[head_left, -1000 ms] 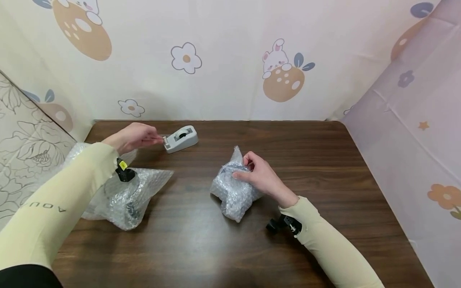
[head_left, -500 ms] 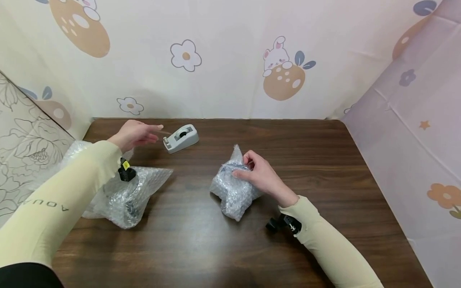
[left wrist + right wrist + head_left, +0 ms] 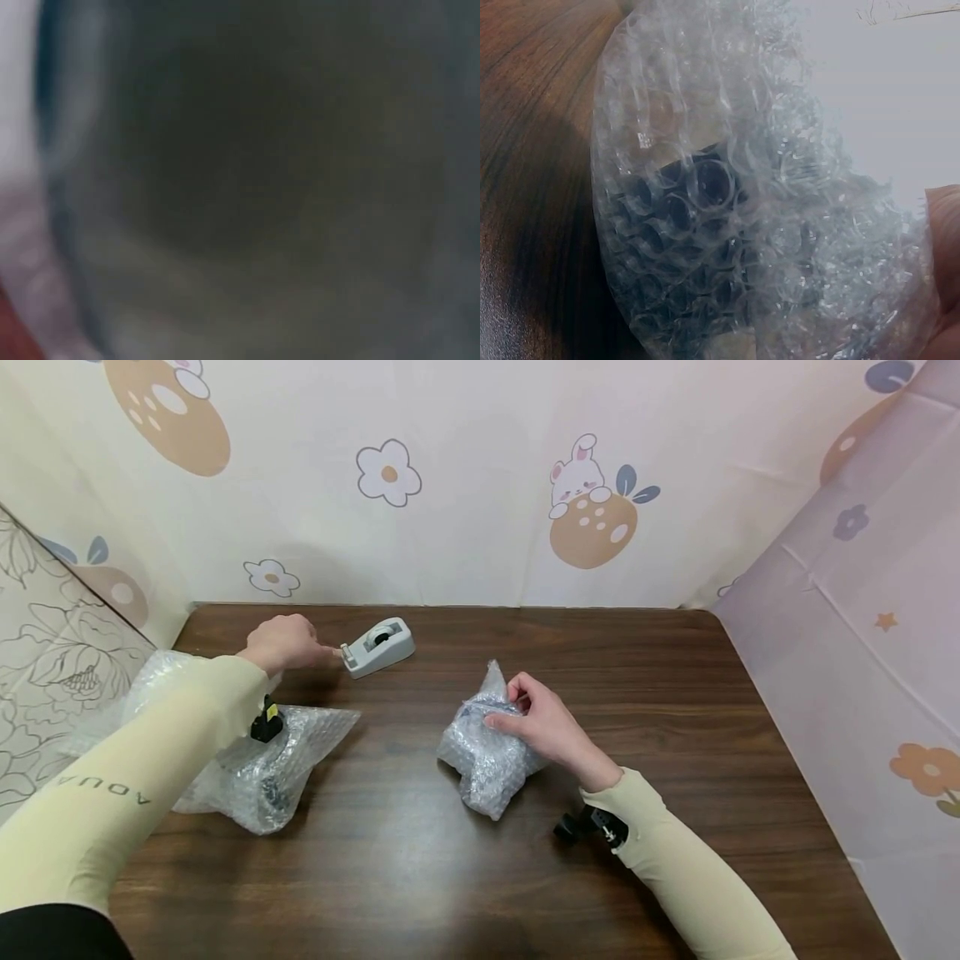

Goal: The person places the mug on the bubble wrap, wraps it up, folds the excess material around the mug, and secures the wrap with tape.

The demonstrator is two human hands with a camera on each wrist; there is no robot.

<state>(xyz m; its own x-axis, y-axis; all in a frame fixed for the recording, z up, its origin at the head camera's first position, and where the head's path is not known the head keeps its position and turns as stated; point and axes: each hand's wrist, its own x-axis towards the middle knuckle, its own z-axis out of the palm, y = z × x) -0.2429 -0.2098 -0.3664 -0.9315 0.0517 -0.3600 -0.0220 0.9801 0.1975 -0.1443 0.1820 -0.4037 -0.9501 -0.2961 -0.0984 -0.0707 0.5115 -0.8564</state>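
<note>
My right hand pinches a small bubble-wrapped bundle on the table, thumb on the near side and index finger curled at its upper edge. Something dark shows through the bubble wrap in the right wrist view. My left hand reaches to the back left, its fingertips right at the cutter end of a pale grey tape dispenser. The back of the hand hides most of its fingers, so I cannot tell whether they pinch the tape. The left wrist view is a dark blur.
A larger sheet of bubble wrap, with something dark under it, lies at the left beneath my left forearm. The brown wooden table ends at a patterned cloth wall behind, with another cloth on the right.
My left fingers were at the dispenser, drew back and spread slightly, then came forward to its cutter end again with the hand turned over. The right hand and bundle stay in place.
</note>
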